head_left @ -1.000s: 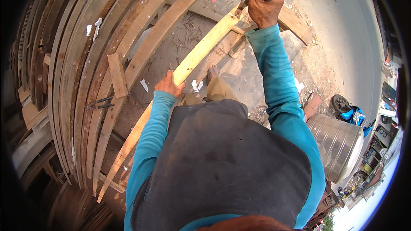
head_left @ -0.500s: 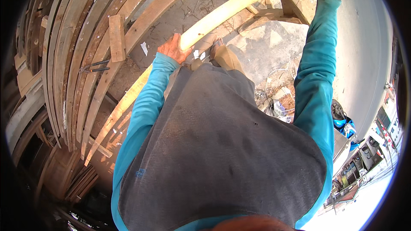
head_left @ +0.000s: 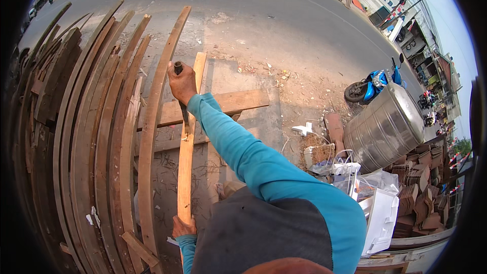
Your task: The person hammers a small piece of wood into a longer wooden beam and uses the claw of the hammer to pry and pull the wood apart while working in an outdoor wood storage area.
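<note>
A light, freshly cut-looking wooden plank (head_left: pixel 186 167) runs lengthwise away from me. Near its lower end, my left hand (head_left: pixel 183 227) is closed around it, partly covered by my sleeve. Further up, my right hand (head_left: pixel 182 85) grips the dark handle of a hammer (head_left: pixel 184 114). The hammer's head end rests at the plank's upper face, close to a small mark; whether a nail sits there is too small to tell. Under the plank's far part lies a crosswise board (head_left: pixel 233 102) that bears it.
Long weathered planks (head_left: pixel 109 122) stand in rows at my left, with a short wood piece (head_left: pixel 139 248) on them. To the right are a metal tank (head_left: pixel 383 127), a blue motorbike (head_left: pixel 375 83), white scraps (head_left: pixel 378 218) and stacked brown tiles (head_left: pixel 418 187). A road (head_left: pixel 253 5) passes beyond.
My view has swung, so the plank now runs away from me instead of slantwise. The hammer handle now points along the plank. Both hands keep their holds.
</note>
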`<action>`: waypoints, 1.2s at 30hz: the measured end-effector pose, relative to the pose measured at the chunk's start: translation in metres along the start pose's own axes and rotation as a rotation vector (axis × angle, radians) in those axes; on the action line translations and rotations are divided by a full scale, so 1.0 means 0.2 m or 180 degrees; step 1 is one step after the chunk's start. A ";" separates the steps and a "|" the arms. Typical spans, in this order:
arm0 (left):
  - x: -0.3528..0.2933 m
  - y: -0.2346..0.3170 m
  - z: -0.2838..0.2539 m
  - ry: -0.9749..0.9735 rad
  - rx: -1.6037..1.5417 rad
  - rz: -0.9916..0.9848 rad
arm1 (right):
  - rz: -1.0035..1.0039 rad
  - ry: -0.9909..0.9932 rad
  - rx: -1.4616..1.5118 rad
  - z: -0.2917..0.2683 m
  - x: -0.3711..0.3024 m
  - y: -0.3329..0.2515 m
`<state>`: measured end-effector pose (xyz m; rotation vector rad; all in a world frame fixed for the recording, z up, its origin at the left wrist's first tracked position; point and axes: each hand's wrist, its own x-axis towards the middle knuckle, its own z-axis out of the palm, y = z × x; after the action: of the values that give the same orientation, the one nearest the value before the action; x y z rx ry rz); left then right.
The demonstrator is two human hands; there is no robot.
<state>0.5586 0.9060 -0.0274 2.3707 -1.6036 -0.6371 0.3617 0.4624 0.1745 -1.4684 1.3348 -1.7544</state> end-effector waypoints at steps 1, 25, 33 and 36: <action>0.00 -0.03 0.03 0.0076 0.0119 0.0070 | 0.0033 0.0074 0.0018 0.01 -0.03 0.01; 0.02 -0.06 0.08 0.0009 0.0247 -0.0076 | 0.0022 -0.1095 0.0463 -0.08 -0.09 0.07; 0.02 0.01 0.08 0.0126 0.0262 -0.0092 | 0.0244 -0.1305 0.0583 -0.09 -0.09 0.18; 0.02 -0.05 0.10 0.0010 -0.0124 -0.0030 | 0.0220 -0.1319 0.0834 -0.07 0.03 0.11</action>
<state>0.5586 0.9084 -0.0500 2.3517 -1.5650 -0.6599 0.3419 0.4540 0.1584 -1.5097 0.8961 -1.4172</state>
